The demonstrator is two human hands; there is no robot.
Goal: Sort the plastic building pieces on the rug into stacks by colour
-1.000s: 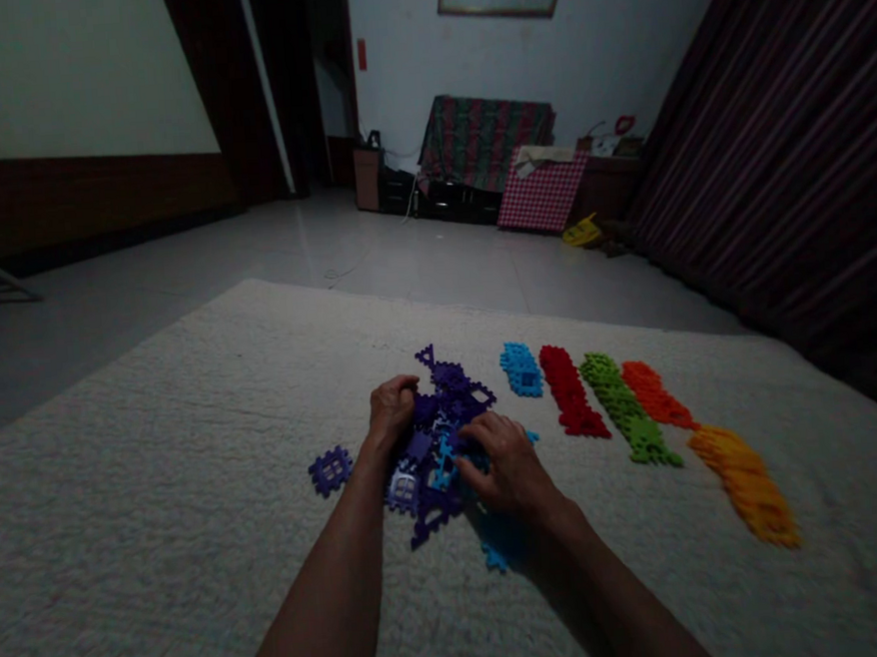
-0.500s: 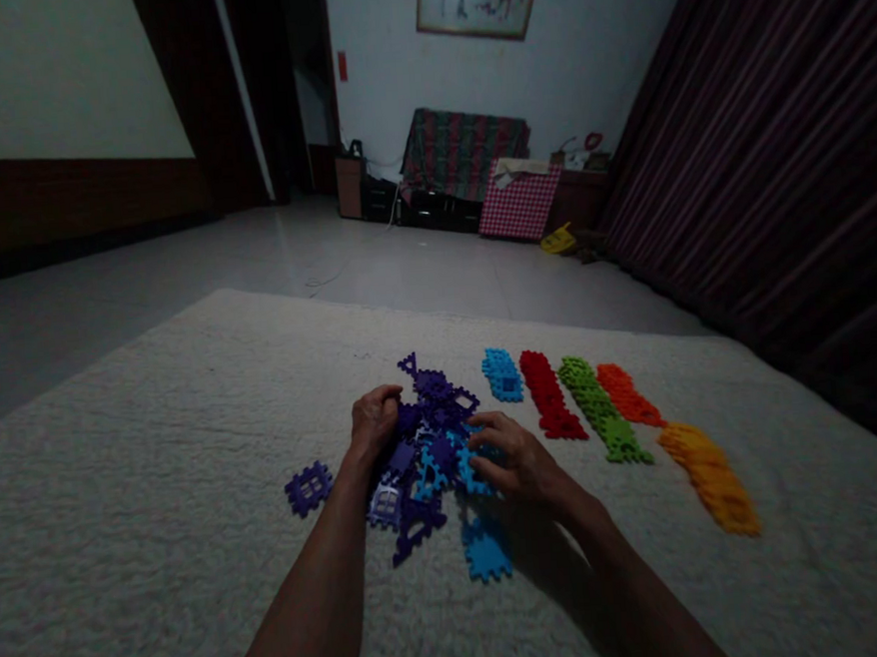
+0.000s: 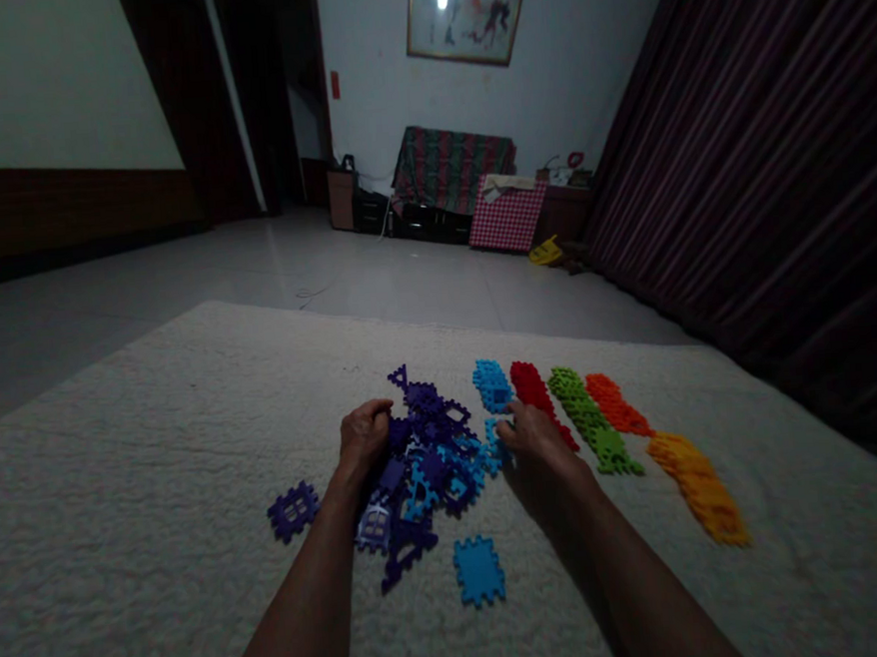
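Blue square (image 3: 478, 570) flat on mat (image 3: 153, 439), six o'clock. Purple window piece (image 3: 293, 511) at eight. Mixed pile (image 3: 431, 459) center; left hand (image 3: 367, 434) against its ten o'clock side, grip curled, can't tell if holding. Right hand (image 3: 507, 428), three o'clock, grip pinched on blue piece (image 3: 493, 447). Yellow row (image 3: 697, 486) four o'clock; green row (image 3: 593, 423), red row (image 3: 537, 392), blue row (image 3: 492, 385) toward two.

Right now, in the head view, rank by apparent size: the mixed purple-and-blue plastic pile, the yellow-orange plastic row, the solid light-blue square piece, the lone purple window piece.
1. Purple-and-blue pile
2. Yellow-orange row
3. Light-blue square and lone purple window piece: they look about alike, so I can't rank them.
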